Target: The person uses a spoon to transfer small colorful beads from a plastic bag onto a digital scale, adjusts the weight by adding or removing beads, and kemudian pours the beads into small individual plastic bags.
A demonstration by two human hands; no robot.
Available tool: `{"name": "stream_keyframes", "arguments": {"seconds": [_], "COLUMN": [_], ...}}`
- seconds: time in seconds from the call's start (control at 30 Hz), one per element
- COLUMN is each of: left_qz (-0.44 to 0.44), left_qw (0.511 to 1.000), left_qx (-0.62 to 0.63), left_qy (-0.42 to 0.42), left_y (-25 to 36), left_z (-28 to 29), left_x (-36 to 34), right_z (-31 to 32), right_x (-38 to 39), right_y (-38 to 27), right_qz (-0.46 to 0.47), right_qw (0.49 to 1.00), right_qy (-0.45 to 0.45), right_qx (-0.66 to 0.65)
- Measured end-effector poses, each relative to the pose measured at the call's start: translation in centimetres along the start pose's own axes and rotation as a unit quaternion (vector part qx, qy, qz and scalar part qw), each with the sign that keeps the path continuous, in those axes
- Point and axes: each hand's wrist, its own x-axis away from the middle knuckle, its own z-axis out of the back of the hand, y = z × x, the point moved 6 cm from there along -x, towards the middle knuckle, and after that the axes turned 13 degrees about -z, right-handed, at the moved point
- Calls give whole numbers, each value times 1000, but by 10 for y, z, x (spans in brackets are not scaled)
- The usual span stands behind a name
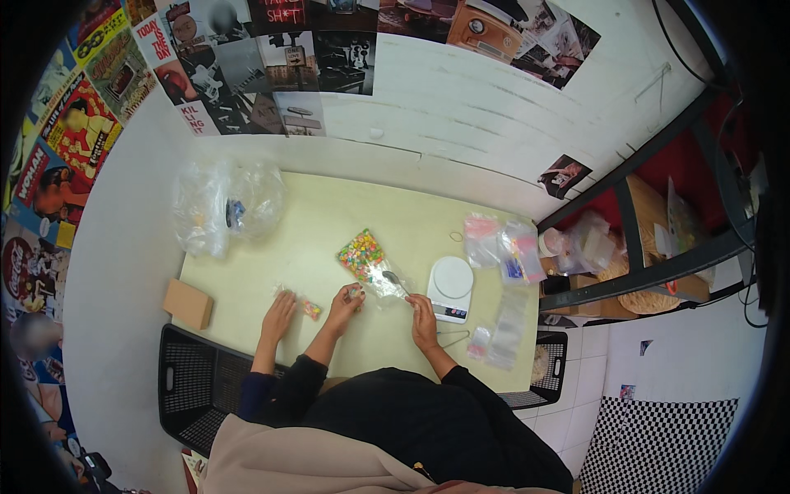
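Spoon of silvery metal [390, 277] is gripped in the right hand [423, 319], left hand [345, 305] apart, its hold unclear, as a clear plastic bag of multicoloured pieces [362, 253], likely limp, slippery and best held by its loose end, lies ahead on a pale-yellow table [317, 210].

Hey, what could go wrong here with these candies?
The spoon in your right hand might snag the clear plastic bag and spill candies. That hand could also bump the digital scale beside it. Your left hand might nudge the small candy packet lying between it and the co-worker's hand.
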Motion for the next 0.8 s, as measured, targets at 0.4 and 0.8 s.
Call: {"name": "stream_keyframes", "arguments": {"seconds": [0.4,0.8], "left_qz": [18,-88], "left_qw": [1000,988], "left_qx": [-4,-115], "left_qy": [-6,-44], "left_y": [-8,14], "left_z": [-7,-8], "left_x": [-7,10], "right_z": [-21,47], "right_x": [1,-1], "right_y": [47,47], "right_qz": [-226,-258], "right_qw": [937,938], "right_qy": [-37,39], "right_qx": [-264,-229]}}
